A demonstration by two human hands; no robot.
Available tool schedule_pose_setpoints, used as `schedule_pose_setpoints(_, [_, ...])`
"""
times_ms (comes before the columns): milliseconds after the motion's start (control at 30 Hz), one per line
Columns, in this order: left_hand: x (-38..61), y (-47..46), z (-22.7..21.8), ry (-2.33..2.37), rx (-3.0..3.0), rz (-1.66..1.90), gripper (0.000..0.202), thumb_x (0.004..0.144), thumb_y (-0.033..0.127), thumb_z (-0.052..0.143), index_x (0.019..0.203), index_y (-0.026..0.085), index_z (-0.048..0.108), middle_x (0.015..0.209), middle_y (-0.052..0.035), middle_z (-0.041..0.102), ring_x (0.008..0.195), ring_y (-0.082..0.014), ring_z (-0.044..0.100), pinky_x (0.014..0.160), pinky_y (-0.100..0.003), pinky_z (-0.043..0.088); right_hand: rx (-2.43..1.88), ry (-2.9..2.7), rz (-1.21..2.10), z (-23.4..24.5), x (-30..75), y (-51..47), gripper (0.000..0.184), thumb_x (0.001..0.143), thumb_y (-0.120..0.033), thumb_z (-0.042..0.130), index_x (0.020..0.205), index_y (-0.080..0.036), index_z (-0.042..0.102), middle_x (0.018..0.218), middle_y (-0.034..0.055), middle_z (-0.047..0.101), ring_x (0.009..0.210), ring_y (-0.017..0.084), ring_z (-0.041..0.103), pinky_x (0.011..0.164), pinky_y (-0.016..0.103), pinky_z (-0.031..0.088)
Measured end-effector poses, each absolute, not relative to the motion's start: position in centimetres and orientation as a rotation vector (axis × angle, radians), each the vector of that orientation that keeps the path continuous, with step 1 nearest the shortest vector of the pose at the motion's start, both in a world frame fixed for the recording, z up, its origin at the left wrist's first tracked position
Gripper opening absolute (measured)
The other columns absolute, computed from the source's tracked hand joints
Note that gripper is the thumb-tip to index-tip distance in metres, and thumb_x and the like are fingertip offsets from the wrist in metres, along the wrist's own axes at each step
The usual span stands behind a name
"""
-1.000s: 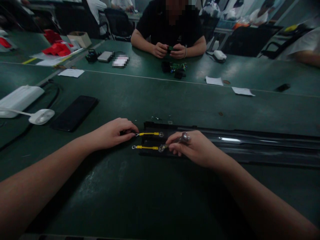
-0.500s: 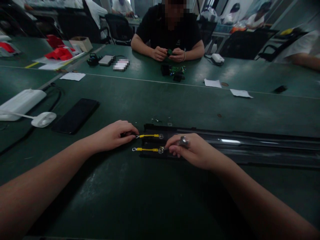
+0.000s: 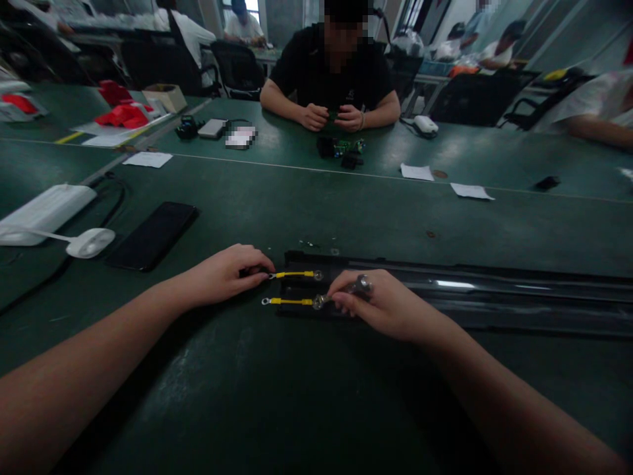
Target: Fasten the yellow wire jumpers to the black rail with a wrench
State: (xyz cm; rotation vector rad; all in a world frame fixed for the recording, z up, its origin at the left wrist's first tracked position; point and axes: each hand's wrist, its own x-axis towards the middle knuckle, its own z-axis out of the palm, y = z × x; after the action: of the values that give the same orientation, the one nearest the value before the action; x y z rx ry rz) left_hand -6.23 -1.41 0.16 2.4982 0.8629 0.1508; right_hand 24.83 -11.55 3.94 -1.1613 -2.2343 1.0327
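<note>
Here, left hand (image 3: pixel 236 274) pinching metal-ringed yellow lead (image 3: pixel 295 274), right hand (image 3: pixel 380 300) gripping shiny tool (image 3: pixel 364 284) — glossy black ridged strip (image 3: pixel 499 300) beneath

Compared with the earlier pictures, our head view has tipped slightly upward, so we now see the tabletop (image 3: pixel 257 204) lower down and more of the room beyond, with another person (image 3: pixel 475 28) newly visible at upper right and a pale object (image 3: pixel 627 173) at the right edge.
</note>
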Motion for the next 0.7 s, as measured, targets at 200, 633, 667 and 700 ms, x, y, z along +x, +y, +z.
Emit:
schedule_pose_setpoints(200, [-6.29,-1.47,0.2,0.87,2.502,0.155,0.029,0.1,0.039,0.049,0.115,0.023,0.069,0.094,-0.0042,0.064,0.09,-0.0213,0.057,0.083,-0.035,0.042,-1.134,-2.244,1.029,3.83,24.94,-11.59,0.018,0.1,-0.017,0.052,0.103,-0.017,0.07,0.087,0.003,0.069,0.074,0.014,0.066,0.072,0.029,0.052])
schedule_pose_setpoints(633, [-6.37,-1.43,0.1,0.841,2.504,0.162,0.029,0.101,0.039,0.05,0.116,0.023,0.068,0.092,-0.0036,0.063,0.089,-0.0209,0.057,0.083,-0.036,0.043,-1.122,-2.222,1.045,3.56,25.08,-11.61,0.02,0.101,-0.019,0.052,0.106,-0.015,0.07,0.088,0.0039,0.07,0.074,0.014,0.067,0.071,0.029,0.053])
schedule_pose_setpoints(667, [-6.37,-1.42,0.08,0.839,2.505,0.162,0.029,0.101,0.038,0.049,0.116,0.023,0.068,0.091,-0.0034,0.062,0.088,-0.0208,0.057,0.083,-0.036,0.043,-1.118,-2.222,1.046,3.53,25.12,-11.66,0.021,0.101,-0.018,0.051,0.107,-0.014,0.07,0.088,0.0043,0.07,0.074,0.014,0.067,0.071,0.029,0.054])
schedule_pose_setpoints(700, [-6.37,-1.42,0.07,0.839,2.504,0.161,0.029,0.101,0.038,0.049,0.116,0.023,0.068,0.091,-0.0034,0.062,0.088,-0.0208,0.057,0.082,-0.035,0.043,-1.116,-2.22,1.046,3.52,25.16,-11.71,0.022,0.101,-0.018,0.05,0.108,-0.014,0.07,0.089,0.0046,0.07,0.074,0.014,0.067,0.072,0.029,0.054])
